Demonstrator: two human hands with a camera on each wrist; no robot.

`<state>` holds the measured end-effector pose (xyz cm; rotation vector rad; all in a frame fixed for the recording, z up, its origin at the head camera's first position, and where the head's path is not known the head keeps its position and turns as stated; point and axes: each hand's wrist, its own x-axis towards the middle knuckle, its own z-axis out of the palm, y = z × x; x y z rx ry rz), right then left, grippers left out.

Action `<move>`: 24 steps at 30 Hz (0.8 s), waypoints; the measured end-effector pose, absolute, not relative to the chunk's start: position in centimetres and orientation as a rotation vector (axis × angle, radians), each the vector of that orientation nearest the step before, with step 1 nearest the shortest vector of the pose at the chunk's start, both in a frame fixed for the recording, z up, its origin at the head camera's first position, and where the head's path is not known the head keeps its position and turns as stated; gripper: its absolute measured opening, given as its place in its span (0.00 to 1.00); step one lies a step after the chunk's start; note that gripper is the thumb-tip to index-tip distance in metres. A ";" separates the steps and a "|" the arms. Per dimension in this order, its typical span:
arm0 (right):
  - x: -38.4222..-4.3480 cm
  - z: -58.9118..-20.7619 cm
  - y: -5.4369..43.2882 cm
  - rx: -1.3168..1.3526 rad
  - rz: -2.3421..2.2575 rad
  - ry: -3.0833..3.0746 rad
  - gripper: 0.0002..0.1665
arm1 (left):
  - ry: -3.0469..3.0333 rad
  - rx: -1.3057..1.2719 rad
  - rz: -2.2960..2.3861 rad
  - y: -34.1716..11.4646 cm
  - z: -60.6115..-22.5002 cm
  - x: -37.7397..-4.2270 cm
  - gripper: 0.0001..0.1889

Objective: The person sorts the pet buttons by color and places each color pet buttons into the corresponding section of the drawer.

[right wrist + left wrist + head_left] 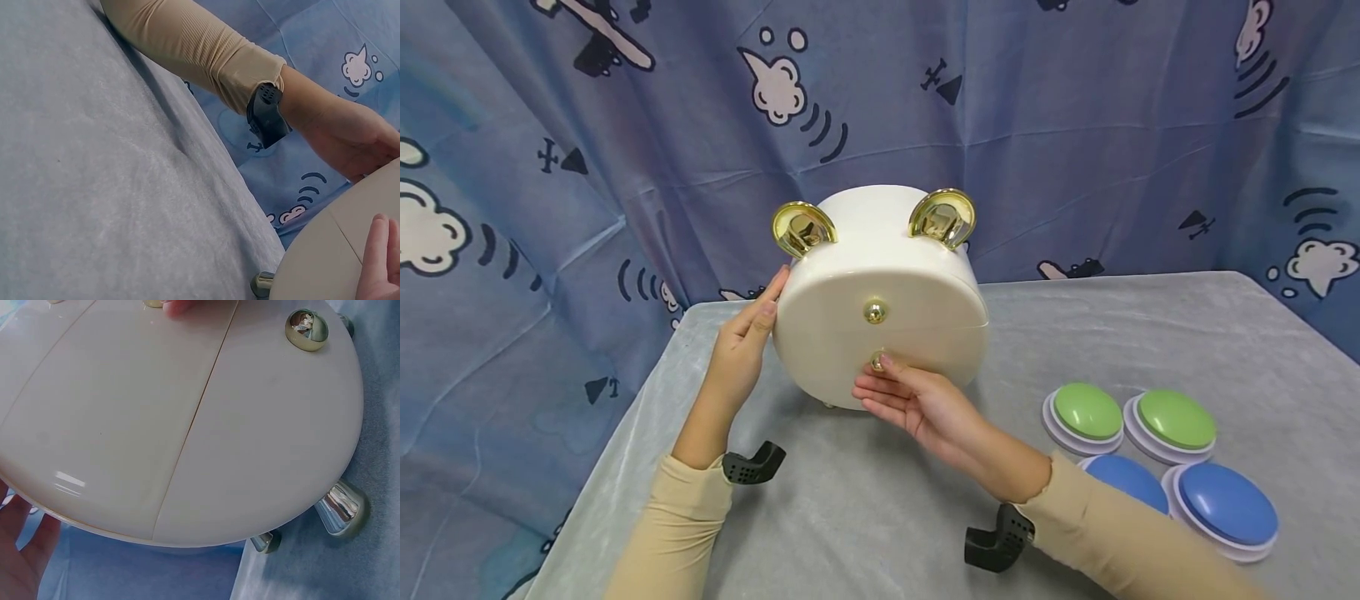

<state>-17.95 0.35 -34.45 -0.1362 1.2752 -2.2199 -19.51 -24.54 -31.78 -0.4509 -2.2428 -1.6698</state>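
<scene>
A round white drawer box [820,333] with gold ears, gold knobs and short gold feet stands upright on the table. My left hand [739,354] rests against its left side with fingers fairly straight; some of those fingers [39,547] show behind the rim in the left wrist view. At the middle knob [877,362], my right hand [925,408] pinches with thumb and forefinger, its other fingers extended below. The top knob [875,312] is untouched. The bottom knob [306,329] shows in the left wrist view but is hidden behind my right hand in the head view.
Two green round push buttons [1087,411] and two blue ones [1227,502] with white bases sit at the right; my right sleeve partly covers one blue button. Grey cloth [820,517] covers the table. A blue patterned curtain [880,100] hangs behind it.
</scene>
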 end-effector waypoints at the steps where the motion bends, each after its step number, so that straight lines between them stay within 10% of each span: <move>1: -18.0 -34.5 0.4 -0.138 -2.221 1.273 0.14 | -2.245 -0.452 -1.670 -24.5 -31.8 -19.5 0.23; 24: -16.9 -34.9 0.8 -0.121 -2.220 1.194 0.12 | -2.280 -0.430 -1.639 -24.6 -31.7 -19.4 0.23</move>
